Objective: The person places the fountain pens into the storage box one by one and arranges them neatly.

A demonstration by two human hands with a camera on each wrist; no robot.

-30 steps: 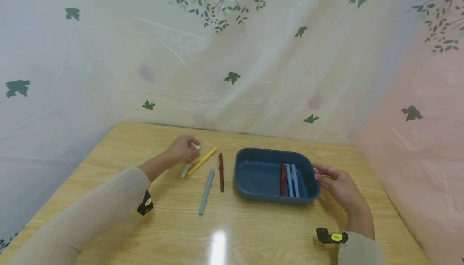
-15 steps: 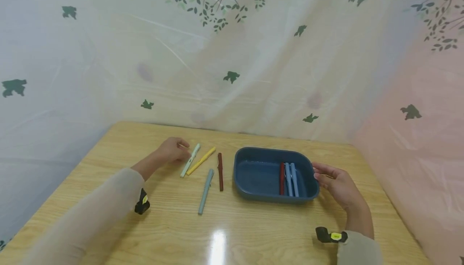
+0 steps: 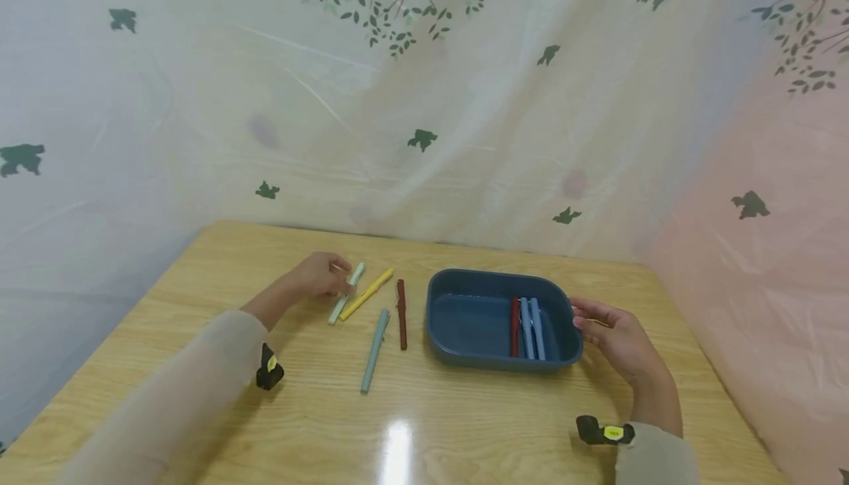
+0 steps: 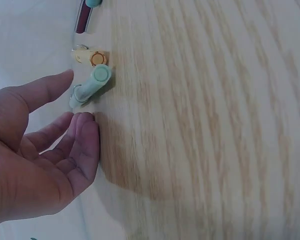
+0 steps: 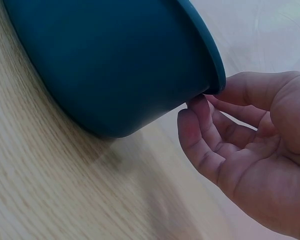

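My left hand [image 3: 325,276] hovers at a pale green pen [image 3: 338,311] on the table's left side. In the left wrist view its thumb and fingers are apart, one to each side of the pen [image 4: 92,85], with a gap between. A yellow pen [image 3: 367,295] lies just right of that one. On the right, my right hand [image 3: 622,339] pinches the rim of a dark blue box [image 3: 466,363]; the thumb [image 5: 245,90] is at the lip and fingertips sit under it. Inside the box, a red pen [image 3: 514,329] lies beside two light blue pens [image 3: 527,329].
A dark red pen [image 3: 402,315] lies left of the box on the wooden table [image 3: 318,411]. Nearer the front is a grey-green pen [image 3: 375,352]. A patterned curtain [image 3: 371,116] hangs behind the table.
My left hand drew back left from the pale green pen, uncovering it, then came slightly right so its fingers overlap the pen again. My right hand stays at the box rim.
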